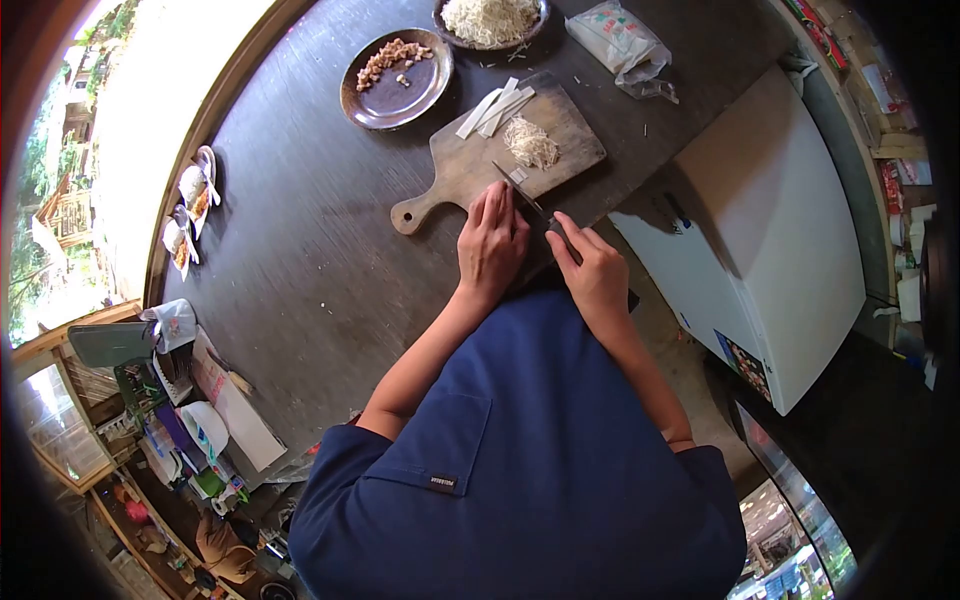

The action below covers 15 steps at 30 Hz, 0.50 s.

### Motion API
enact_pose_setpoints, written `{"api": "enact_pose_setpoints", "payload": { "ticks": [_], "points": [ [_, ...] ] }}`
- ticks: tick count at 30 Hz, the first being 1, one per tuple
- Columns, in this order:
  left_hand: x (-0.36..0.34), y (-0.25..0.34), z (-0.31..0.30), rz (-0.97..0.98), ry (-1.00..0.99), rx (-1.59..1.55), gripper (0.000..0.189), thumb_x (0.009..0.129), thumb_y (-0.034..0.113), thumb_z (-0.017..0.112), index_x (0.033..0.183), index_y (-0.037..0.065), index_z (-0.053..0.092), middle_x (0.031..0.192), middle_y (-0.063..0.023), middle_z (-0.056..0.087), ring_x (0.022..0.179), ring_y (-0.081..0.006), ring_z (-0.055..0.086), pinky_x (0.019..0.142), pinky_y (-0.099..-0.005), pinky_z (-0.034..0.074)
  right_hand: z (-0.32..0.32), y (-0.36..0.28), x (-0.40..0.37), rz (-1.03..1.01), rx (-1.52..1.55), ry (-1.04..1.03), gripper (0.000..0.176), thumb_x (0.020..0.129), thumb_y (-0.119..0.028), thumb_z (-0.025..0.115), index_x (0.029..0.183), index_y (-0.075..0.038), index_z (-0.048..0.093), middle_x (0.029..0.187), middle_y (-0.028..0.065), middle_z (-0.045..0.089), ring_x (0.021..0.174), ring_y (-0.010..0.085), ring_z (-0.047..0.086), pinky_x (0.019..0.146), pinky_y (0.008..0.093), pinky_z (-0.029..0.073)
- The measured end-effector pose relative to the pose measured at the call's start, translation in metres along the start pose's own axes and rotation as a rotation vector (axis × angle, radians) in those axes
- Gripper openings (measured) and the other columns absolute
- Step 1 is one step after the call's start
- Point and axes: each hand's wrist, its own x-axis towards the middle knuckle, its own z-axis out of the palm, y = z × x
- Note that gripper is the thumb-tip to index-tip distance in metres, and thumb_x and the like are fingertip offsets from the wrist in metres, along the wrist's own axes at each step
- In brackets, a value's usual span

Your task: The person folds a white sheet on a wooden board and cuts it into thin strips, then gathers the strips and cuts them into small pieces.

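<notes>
My right hand (pixel 592 268) is closed round the dark handle of a knife (pixel 522 190), its blade pointing up and left over the near edge of a wooden cutting board (pixel 460 160). Close beside the blade, my left hand (pixel 490 240) has its fingers bent and pressed together on the board; what lies under them is hidden. A small pale piece (pixel 518 175) sits just past the blade. Farther up the board are a heap of thin pale shreds (pixel 530 143) and several flat whitish strips (pixel 495 108).
Beyond the board stand a brown plate (pixel 400 105) with chopped brownish bits and a bowl of pale shreds (pixel 490 22). A plastic bag (pixel 620 45) lies at the far right of the dark table (pixel 300 230). A white fridge (pixel 770 230) is to the right.
</notes>
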Motion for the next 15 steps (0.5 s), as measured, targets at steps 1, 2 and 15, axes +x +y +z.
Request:
{"api": "enact_pose_setpoints", "payload": {
  "ticks": [1, 2, 15],
  "points": [
    [0.000, 0.001, 0.001, -0.001, 0.013, -0.016, 0.044, 0.088, 0.006, 0.071, 0.130, -0.007, 0.068, 0.135, -0.0157, 0.064, 0.118, -0.0339, 0.064, 0.100, -0.0404, 0.056, 0.001, 0.002, -0.001, 0.003, -0.002, -0.001, 0.030, 0.100, -0.025, 0.076, 0.127, -0.012, 0.077, 0.088, 0.0126, 0.071, 0.079, 0.0366, 0.072, 0.067, 0.0438, 0.056],
    [0.000, 0.002, 0.002, 0.000, 0.013, -0.020, 0.044, 0.088, 0.006, 0.071, 0.130, -0.007, 0.068, 0.135, -0.0157, 0.064, 0.118, -0.0339, 0.064, 0.100, -0.0404, 0.056, 0.005, 0.004, -0.001, -0.016, -0.027, 0.020, 0.029, 0.100, -0.027, 0.075, 0.126, -0.014, 0.077, 0.087, 0.0109, 0.071, 0.077, 0.0356, 0.072, 0.066, 0.0436, 0.057],
    [0.002, 0.004, -0.002, -0.008, 0.015, -0.024, 0.043, 0.090, 0.007, 0.070, 0.130, -0.008, 0.068, 0.135, -0.0168, 0.064, 0.120, -0.0334, 0.064, 0.102, -0.0395, 0.055, -0.008, -0.001, -0.006, 0.024, 0.036, -0.003, 0.030, 0.100, -0.026, 0.076, 0.126, -0.010, 0.077, 0.091, 0.0144, 0.073, 0.079, 0.0382, 0.072, 0.068, 0.0447, 0.056]
  ]
}}
